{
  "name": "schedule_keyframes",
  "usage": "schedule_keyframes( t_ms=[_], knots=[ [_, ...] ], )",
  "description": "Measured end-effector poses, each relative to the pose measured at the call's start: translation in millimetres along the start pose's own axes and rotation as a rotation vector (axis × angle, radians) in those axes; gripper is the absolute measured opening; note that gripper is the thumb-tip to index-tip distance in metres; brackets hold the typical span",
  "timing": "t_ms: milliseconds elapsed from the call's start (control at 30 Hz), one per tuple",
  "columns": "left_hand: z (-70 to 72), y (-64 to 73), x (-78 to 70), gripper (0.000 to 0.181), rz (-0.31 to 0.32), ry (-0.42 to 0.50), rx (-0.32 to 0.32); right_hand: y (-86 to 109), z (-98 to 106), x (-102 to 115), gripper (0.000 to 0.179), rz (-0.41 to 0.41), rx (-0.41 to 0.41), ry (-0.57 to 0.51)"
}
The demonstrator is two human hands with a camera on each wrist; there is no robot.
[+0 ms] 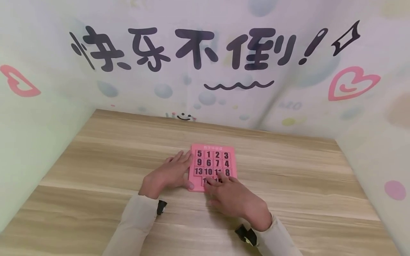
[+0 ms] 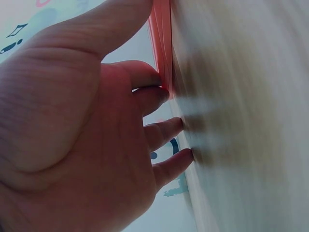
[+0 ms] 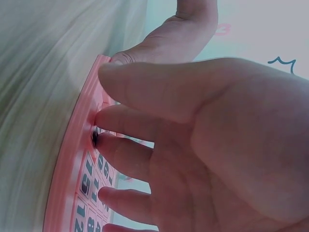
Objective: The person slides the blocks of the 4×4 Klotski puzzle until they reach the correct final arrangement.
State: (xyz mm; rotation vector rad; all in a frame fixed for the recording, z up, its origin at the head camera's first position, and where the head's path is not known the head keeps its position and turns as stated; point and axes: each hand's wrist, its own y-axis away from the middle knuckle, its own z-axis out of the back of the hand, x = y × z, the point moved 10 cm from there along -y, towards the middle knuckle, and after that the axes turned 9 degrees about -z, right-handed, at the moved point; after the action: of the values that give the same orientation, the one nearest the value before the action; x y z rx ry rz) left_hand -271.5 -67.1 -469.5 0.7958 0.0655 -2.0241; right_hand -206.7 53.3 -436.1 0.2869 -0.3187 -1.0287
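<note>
A pink sliding number puzzle [image 1: 235,161] lies flat on the table, its numbered tiles upright as seen in the head view. The top row reads 5, 1, 2, 3, and a gap shows at the bottom left corner of the grid. Along the puzzle's left edge rests my left hand [image 1: 171,174], thumb at the near corner and fingers against the side. My right hand [image 1: 235,197] reaches over the bottom rows, fingertips touching the tiles and partly hiding them. In the right wrist view, the fingers [image 3: 125,150] of that hand meet the tiles [image 3: 89,179].
The wood-grain table [image 1: 105,170] extends around the puzzle. Behind it stands a pale printed backdrop [image 1: 192,96] with large dark characters, and pale side walls flank the table. Dark straps [image 1: 246,234] show at both sleeve cuffs.
</note>
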Motion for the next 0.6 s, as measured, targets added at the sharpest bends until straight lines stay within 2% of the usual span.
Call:
schedule_keyframes(
  t_ms=[267, 600],
  knots=[
    [0.2, 1.4, -0.1, 0.105, -0.010, 0.001, -0.007, -0.3, 0.9, -0.4, 0.051, 0.001, -0.002, 0.001],
    [-0.1, 1.4, -0.2, 0.105, -0.009, 0.000, -0.007, 1.6, 0.9, -6.2, 0.051, -0.025, 0.019, -0.051]
  ],
)
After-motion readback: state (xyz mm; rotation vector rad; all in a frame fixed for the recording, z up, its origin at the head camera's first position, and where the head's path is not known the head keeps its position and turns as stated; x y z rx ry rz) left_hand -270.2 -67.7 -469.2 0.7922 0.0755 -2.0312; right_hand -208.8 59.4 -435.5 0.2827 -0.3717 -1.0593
